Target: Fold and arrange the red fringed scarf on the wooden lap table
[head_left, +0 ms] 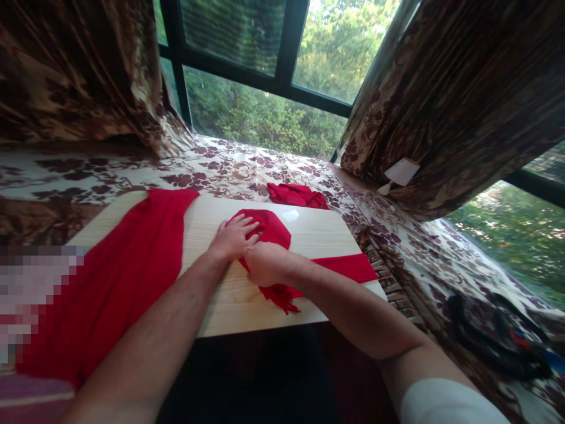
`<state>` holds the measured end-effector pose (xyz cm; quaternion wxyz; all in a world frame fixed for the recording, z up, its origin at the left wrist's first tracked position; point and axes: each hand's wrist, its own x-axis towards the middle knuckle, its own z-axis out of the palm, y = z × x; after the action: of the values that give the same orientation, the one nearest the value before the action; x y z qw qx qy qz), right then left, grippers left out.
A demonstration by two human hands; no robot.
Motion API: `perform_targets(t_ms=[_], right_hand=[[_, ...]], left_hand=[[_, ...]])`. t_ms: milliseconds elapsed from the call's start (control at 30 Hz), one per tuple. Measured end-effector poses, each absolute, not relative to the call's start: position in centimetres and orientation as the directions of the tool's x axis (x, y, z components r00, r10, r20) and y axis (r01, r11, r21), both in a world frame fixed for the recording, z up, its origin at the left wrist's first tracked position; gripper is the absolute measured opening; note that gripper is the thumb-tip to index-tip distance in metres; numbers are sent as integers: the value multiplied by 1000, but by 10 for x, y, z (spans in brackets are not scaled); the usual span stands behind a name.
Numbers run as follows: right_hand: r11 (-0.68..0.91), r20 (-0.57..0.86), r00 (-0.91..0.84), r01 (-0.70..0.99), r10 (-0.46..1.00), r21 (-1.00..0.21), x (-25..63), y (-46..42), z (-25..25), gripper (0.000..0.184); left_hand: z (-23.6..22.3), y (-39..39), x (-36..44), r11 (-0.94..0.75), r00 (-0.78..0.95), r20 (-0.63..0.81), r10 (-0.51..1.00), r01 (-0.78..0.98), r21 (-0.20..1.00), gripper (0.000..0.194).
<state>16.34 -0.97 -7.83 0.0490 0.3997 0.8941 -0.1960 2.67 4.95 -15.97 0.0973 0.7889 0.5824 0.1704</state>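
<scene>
A red scarf (276, 229) with a fringed end lies bent into a curve on the pale wooden table (212, 312). My left hand (235, 238) rests flat on its left part, fingers spread and pressing on the cloth. Beside it, my right hand (267, 264) is closed at the scarf's inner edge, its fingertips mostly hidden beneath the fist. The fringe sticks out below my right wrist. Past my right forearm, a straight red strip (346, 268) runs to the table's right edge; whether it joins the scarf is hidden.
A wide red cloth (132, 265) drapes over the table's left side. Another crumpled red cloth (298, 195) lies at the far edge. Beyond are a flower-patterned cover (220, 168), a small white lamp (401, 172), curtains and windows. A black bag-like item (489, 335) lies at right.
</scene>
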Motion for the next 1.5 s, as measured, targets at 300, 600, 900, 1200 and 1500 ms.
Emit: perform_targets(t_ms=[300,600,900,1200,1500], right_hand=[[583,-33,-650,702,759,-410,199,-40,-67,41],[359,-150,-412,887,899,-290,315,-21,-80,39],[486,-327,-548,835,770,-256,338,-32,-79,9],[586,-223,-886,440,407,-681,276,-70,-47,28],[618,-223,-919,385,325,-685,197,-92,-75,29]], left_hand=[[-164,52,26,-306,257,174,951,869,389,52],[-160,48,27,-302,264,152,952,880,366,70],[-163,50,27,-303,262,162,951,891,338,72],[-164,51,27,-298,261,154,953,897,328,70],[-165,51,26,-310,268,168,949,895,321,70]])
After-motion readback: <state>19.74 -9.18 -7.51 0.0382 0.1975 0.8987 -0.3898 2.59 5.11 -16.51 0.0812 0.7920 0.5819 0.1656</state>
